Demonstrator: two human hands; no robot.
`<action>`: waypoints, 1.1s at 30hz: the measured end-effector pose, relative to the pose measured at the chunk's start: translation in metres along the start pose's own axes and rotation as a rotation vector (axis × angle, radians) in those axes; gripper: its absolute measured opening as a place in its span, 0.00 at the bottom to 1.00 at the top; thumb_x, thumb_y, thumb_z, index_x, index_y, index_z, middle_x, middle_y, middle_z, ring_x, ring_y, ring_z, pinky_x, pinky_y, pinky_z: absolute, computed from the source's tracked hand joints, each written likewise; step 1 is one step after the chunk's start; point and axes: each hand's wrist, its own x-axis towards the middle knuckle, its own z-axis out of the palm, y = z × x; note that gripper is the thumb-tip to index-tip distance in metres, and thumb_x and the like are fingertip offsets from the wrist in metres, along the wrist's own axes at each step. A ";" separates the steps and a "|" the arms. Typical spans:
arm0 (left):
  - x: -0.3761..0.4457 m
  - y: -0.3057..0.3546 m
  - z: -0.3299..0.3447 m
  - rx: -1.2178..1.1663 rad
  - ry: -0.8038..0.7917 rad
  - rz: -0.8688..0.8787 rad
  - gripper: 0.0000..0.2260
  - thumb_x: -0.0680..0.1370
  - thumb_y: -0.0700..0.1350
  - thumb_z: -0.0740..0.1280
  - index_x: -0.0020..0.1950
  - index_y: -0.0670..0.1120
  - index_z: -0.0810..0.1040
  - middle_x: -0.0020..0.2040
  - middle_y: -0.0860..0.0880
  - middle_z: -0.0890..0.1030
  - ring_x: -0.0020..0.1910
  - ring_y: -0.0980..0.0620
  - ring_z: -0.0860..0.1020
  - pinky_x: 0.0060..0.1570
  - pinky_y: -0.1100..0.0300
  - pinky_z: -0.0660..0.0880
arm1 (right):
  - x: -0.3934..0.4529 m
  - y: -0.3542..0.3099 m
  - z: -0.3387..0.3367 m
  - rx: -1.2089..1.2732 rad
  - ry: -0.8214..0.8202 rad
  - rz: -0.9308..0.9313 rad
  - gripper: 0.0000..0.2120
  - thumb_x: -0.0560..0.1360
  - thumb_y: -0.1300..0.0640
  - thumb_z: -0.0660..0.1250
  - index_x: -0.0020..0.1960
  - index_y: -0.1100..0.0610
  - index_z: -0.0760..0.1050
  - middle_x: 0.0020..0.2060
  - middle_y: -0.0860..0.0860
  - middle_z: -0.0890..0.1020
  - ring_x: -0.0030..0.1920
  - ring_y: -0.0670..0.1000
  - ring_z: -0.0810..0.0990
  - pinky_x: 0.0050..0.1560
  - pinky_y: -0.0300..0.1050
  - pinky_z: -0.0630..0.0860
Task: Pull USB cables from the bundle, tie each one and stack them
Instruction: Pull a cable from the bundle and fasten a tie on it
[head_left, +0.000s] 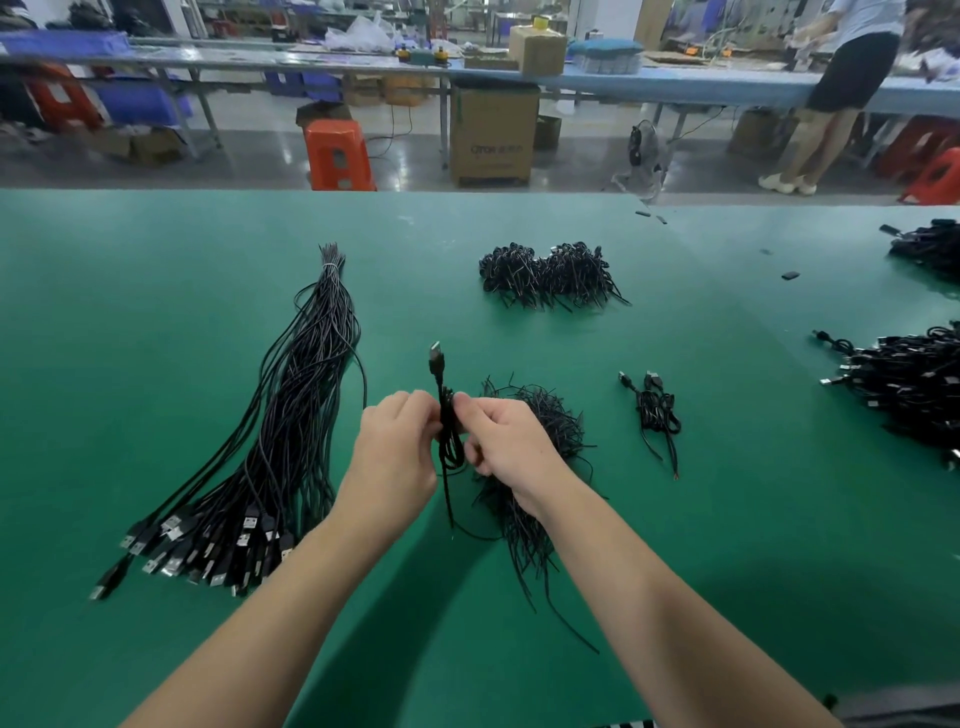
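Note:
A long bundle of black USB cables (291, 431) lies on the green table (156, 312) to the left, plugs fanned out near me. Between my hands a folded black USB cable (448, 415) stands upright, its plug pointing up. My left hand (395, 452) pinches its coils from the left and my right hand (501, 441) pinches them from the right. Under my right hand lies a heap of thin black ties (540, 467). Two tied cables (655, 410) lie to the right of it. A stack of tied cables (545, 275) sits farther back.
More heaps of black cables (909, 389) lie at the table's right edge, with another (930, 247) behind it. Beyond the table's far edge stand an orange stool (337, 156), a cardboard box (493, 135) and a person (841, 88) at another bench.

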 end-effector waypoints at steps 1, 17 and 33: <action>-0.002 -0.001 0.002 0.076 0.025 0.087 0.09 0.73 0.28 0.62 0.43 0.40 0.76 0.39 0.46 0.75 0.41 0.47 0.69 0.43 0.57 0.64 | -0.001 -0.001 0.000 0.012 -0.008 0.012 0.21 0.83 0.46 0.62 0.38 0.57 0.80 0.24 0.50 0.73 0.24 0.47 0.68 0.28 0.42 0.67; -0.005 -0.014 -0.002 0.299 0.061 0.436 0.10 0.74 0.32 0.60 0.45 0.40 0.80 0.43 0.44 0.78 0.39 0.43 0.74 0.44 0.53 0.67 | -0.001 0.002 -0.007 0.387 -0.359 0.169 0.14 0.85 0.53 0.59 0.50 0.61 0.78 0.35 0.49 0.79 0.34 0.48 0.71 0.35 0.43 0.75; 0.002 -0.022 -0.004 -0.365 -0.078 -0.204 0.19 0.70 0.46 0.77 0.52 0.59 0.70 0.56 0.56 0.68 0.47 0.61 0.75 0.49 0.72 0.68 | 0.000 0.011 -0.028 0.275 -0.404 0.056 0.09 0.77 0.54 0.69 0.46 0.58 0.85 0.44 0.60 0.82 0.31 0.45 0.76 0.39 0.44 0.83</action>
